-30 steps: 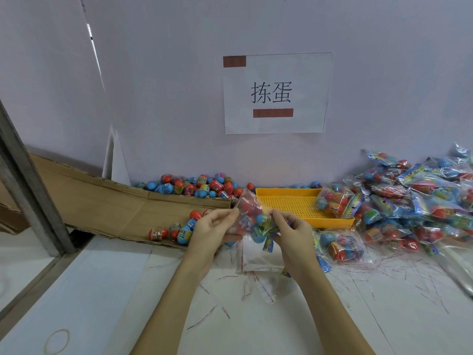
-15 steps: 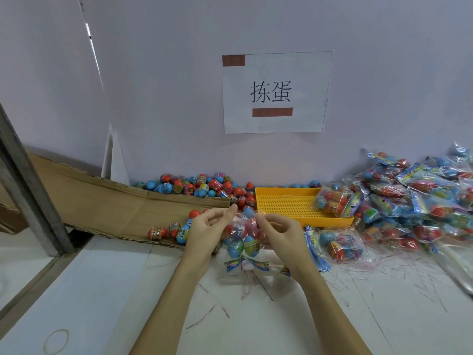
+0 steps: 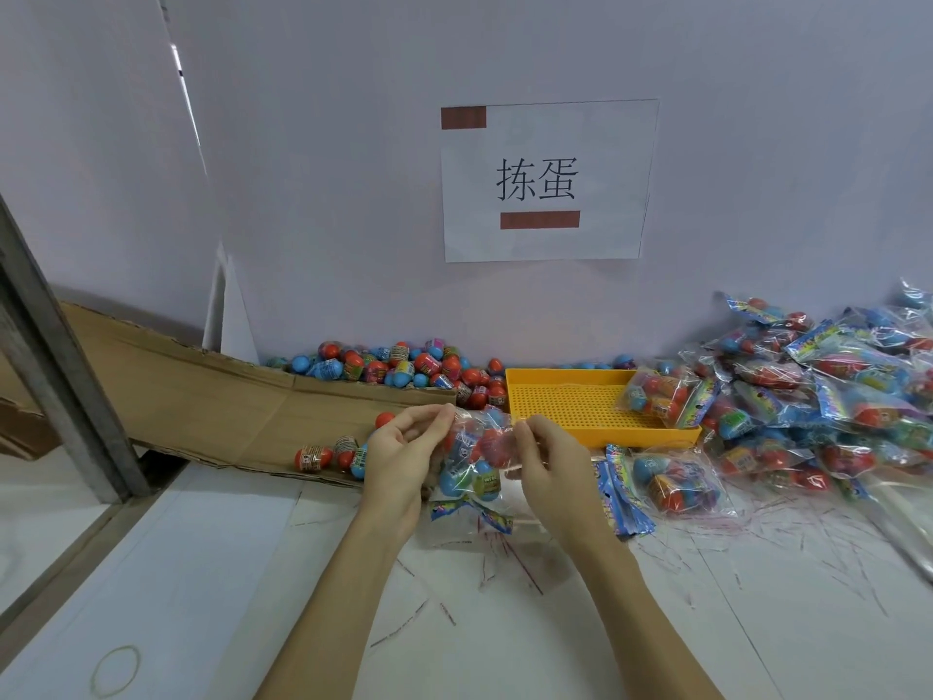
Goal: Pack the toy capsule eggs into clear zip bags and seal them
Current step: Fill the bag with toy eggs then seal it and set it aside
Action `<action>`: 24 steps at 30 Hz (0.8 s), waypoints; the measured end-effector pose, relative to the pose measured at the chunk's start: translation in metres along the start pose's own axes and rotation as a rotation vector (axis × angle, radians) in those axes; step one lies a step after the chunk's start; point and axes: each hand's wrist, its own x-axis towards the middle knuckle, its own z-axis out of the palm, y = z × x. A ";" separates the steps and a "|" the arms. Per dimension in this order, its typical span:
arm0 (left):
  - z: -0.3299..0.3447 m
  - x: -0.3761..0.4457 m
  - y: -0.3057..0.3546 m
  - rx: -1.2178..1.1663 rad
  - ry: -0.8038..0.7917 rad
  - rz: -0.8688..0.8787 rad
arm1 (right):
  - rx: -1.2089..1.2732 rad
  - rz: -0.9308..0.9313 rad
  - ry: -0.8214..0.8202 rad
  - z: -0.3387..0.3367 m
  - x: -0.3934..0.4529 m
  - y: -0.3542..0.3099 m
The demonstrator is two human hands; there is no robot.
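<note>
A clear zip bag (image 3: 477, 459) filled with red and blue capsule eggs hangs between my hands above the white table. My left hand (image 3: 404, 457) pinches its top left edge between thumb and fingers. My right hand (image 3: 548, 459) pinches the top right edge. The bag's printed header card (image 3: 469, 512) points down toward the table. Loose eggs (image 3: 404, 368) lie heaped along the wall, and three more eggs (image 3: 330, 454) sit on the cardboard.
A yellow perforated tray (image 3: 570, 401) holds one packed bag (image 3: 661, 396). Many packed bags (image 3: 833, 391) pile up at the right; one more bag (image 3: 674, 482) lies below the tray. A flattened cardboard sheet (image 3: 202, 396) lies left. Thin plastic strips (image 3: 505, 553) litter the table.
The bag has swung from tilted up to hanging lower with its header card downward. Both hands have moved closer together along the bag's top edge.
</note>
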 end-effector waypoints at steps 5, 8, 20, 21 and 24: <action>-0.002 0.001 0.000 0.105 -0.049 0.068 | 0.313 0.157 0.010 -0.008 0.003 -0.005; 0.001 0.000 -0.001 0.092 -0.077 0.085 | 0.347 0.173 0.059 -0.010 0.004 -0.004; 0.004 -0.003 0.001 0.265 -0.257 0.055 | 0.525 0.247 0.205 -0.013 0.005 0.000; 0.004 -0.003 0.001 0.267 -0.254 0.055 | 0.534 0.261 0.190 -0.015 0.006 -0.001; 0.000 -0.002 0.002 0.279 -0.239 0.066 | 0.565 0.307 0.068 -0.016 0.007 -0.003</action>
